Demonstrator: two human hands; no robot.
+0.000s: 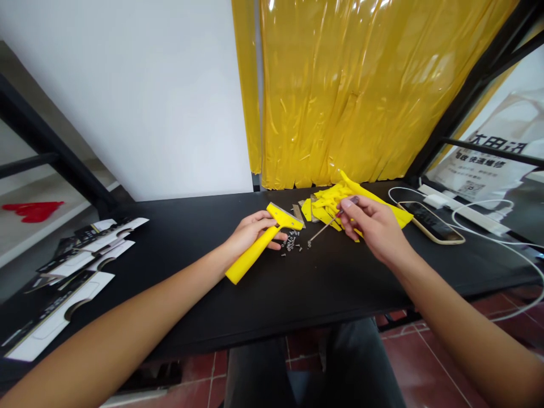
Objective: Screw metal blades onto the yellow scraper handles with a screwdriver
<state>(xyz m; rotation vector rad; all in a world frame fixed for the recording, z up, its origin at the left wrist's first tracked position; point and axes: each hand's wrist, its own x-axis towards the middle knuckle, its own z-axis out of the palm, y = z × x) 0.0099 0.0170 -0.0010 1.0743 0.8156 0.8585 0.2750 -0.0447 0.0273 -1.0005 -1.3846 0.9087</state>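
Observation:
My left hand [250, 231] is closed around a yellow scraper [254, 252], its wide head pointing up and right and its handle slanting toward me. In my right hand [368, 224] is a screwdriver [322, 231], its thin shaft angled down to the left. The screwdriver's tip is at a small nut or screw [309, 245] on the black table; I cannot tell which. Several small screws and nuts [290, 242] lie in a loose pile just beside my left fingertips. Behind my right hand is a heap of yellow scraper parts [329, 198], partly hidden by that hand.
Flat metal pieces [298, 214] lie left of the yellow heap. A phone [432, 222], a power strip [465, 209] and white cables are at the right. Printed cards [85, 294] are stacked at the left. A white panel [170, 102] and yellow plastic curtain [361, 96] stand behind the table [204, 309].

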